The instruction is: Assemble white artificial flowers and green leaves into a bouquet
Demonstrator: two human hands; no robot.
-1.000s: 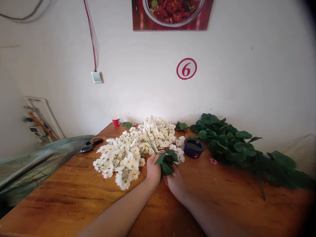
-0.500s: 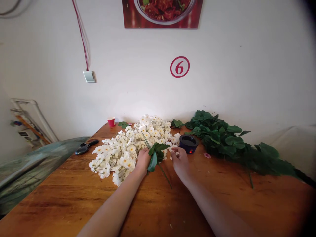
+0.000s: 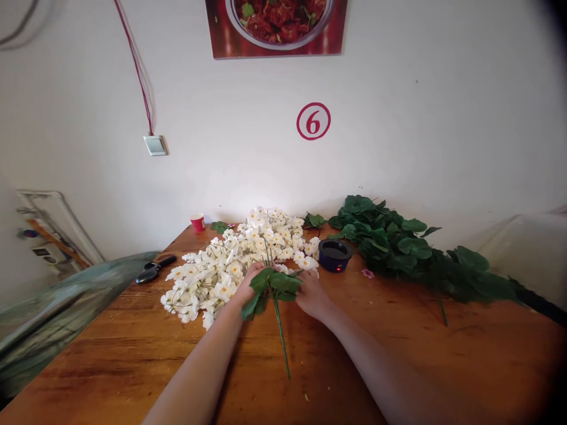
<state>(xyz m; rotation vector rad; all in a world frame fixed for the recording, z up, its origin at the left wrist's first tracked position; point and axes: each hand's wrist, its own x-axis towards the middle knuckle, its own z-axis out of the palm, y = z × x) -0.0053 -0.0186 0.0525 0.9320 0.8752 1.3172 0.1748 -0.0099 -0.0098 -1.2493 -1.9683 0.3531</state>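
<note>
A green artificial leaf stem (image 3: 277, 313) is between my hands, its leaves spread out and its long stalk pointing down toward me. My left hand (image 3: 248, 288) is closed around its upper part, fingers partly hidden behind the leaves. At the right-hand leaf edge, my right hand (image 3: 313, 296) has its fingers bent in and pressed against the leaf; its fingertips are partly covered. Thin bare wires rise above the leaves. Just behind both hands lies a big heap of white artificial flowers (image 3: 230, 268) with yellow centres.
A dark blue round pot (image 3: 333, 264) with a lit red light stands right of the flowers. Beyond it lies a pile of green leaves (image 3: 390, 236). A small pink flower (image 3: 367, 273), a red paper cup (image 3: 197, 224) and black-handled cutters (image 3: 153, 270) rest on the wooden table (image 3: 133, 348).
My right hand has moved left from beside the pot to the leaves. The leaf stem has turned, so its leaves spread wider and its stalk points more toward me. The view has shifted slightly.
</note>
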